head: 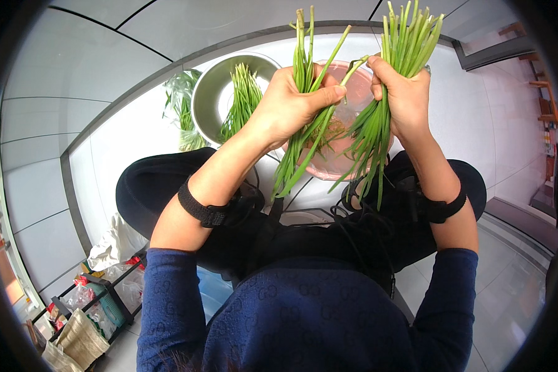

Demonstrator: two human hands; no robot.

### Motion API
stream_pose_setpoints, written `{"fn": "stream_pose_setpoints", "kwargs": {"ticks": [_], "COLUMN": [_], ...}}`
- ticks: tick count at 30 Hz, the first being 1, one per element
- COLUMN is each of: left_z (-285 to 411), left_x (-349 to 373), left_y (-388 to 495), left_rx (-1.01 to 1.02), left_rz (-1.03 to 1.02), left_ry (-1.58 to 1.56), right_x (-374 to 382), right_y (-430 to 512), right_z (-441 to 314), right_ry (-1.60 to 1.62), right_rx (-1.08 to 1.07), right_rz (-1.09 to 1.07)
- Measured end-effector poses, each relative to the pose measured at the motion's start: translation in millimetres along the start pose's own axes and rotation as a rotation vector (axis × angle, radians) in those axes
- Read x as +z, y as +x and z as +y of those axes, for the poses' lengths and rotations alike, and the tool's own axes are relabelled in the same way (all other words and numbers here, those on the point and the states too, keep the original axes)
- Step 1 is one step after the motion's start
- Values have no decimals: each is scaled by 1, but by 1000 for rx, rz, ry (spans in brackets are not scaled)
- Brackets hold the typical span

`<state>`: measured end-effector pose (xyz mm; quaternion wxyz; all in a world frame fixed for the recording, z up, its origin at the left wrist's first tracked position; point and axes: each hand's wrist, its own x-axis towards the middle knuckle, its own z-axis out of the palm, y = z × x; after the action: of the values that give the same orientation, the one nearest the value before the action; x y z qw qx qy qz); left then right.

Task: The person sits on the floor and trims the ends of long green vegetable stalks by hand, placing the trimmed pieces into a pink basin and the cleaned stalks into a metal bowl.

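My left hand (283, 104) grips a small bunch of garlic chives (302, 60), stems up and leaves hanging down. One stalk leans across to my right hand (402, 95), whose thumb and forefinger pinch its pale end (359, 63). That same hand is closed around a thicker bunch of chives (409, 46). Below both hands sits a pink basin (342, 178) lined with clear plastic, with wilted trimmings (330, 132) inside. A stainless steel bowl (204, 100) left of the basin contains more chives (242, 90), laid with their cut ends away from me.
Beside the bowl lies a clear plastic bag of greens (186, 109). Black cables (353, 218) run between my bent knees. A black-framed rack (114, 293) with bags and packets stands at lower left. Grey panels (260, 23) curve around the far side.
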<state>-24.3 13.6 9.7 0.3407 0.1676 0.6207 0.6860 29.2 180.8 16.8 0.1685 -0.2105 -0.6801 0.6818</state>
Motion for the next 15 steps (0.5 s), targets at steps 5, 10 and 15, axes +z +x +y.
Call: {"fn": "stream_pose_setpoints", "kwargs": {"ticks": [5,10,15], "left_z": [1,-1,-2], "left_x": [-6,-12,-21], "left_y": [-3,-6,-8], "left_rx": [-73,-124,-198], "left_rz": [-19,-52,-71], "left_ry": [-61,-84,-179], "right_x": [-6,-14,-17], "right_y": [7,15,12], "right_z": [2,4,5], "right_ry": [-15,-24,-43], "right_rx": [48,72,106], "right_rz": [67,97,-35]}}
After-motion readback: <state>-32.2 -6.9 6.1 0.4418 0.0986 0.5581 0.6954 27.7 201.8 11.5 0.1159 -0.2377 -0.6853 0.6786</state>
